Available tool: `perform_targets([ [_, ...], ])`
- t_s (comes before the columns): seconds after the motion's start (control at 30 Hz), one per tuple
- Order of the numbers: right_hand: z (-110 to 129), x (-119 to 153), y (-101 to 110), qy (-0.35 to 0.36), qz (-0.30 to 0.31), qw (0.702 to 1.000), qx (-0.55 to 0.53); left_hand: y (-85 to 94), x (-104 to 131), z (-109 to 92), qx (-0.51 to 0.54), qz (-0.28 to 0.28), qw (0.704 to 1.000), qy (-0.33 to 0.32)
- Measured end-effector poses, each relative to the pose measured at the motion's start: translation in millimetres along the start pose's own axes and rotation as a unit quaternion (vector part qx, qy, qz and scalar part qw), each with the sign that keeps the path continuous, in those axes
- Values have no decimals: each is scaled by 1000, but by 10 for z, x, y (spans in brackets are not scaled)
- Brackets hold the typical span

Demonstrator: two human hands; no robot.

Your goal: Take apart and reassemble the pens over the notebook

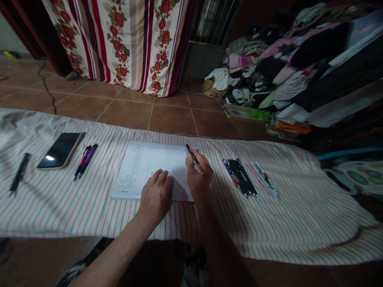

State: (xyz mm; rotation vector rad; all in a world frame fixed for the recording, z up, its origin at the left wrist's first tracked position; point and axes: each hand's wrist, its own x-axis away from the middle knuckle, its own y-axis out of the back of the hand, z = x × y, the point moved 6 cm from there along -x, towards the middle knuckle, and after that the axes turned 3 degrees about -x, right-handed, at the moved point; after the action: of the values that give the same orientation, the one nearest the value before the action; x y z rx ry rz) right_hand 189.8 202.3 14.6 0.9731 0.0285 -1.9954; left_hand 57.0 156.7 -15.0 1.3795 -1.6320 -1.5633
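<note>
A white paper pad (158, 159) with printed text down its left side lies on the striped cloth in front of me. My left hand (157, 189) rests on its lower middle, fingers curled loosely with the fingertips towards the page; nothing shows in them. At the pad's right edge, my right hand (200, 171) is closed around a dark pen (194, 158), whose upper end points up and to the left. Whether the pen's tip touches the paper is hidden by the hand.
Right of the pad lie a bunch of dark pens (243, 177) and some pale patterned pens (265, 178). To the left are a red and a purple pen (86, 161), a smartphone (60, 150) and a black pen (19, 174). The striped cloth (302, 199) looks wrinkled.
</note>
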Motion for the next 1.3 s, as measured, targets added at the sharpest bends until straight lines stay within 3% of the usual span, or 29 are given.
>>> perform_targets([
  [0.13,20,-8,44,5,-34,999,-14,8,1,-9,-13,9,1000,0],
  [0.37,61,1,137,-8,-14,1000,-22,50,7,-18,-17,7,1000,-6],
  [0.6,-67,11,229,-94,-12,993,-67,69,16,-25,-17,-7,1000,-11],
  [0.83,-204,74,96,-247,51,952,-172,111,-40,-30,1,-37,999,8],
  [1.03,-232,86,91,-289,74,940,-166,141,-99,23,120,-62,988,77],
  [1.17,-231,82,46,-298,102,935,-162,160,-111,117,240,-92,953,158],
  [1.3,-203,106,16,-310,111,935,-134,261,-129,134,320,-135,922,172],
])
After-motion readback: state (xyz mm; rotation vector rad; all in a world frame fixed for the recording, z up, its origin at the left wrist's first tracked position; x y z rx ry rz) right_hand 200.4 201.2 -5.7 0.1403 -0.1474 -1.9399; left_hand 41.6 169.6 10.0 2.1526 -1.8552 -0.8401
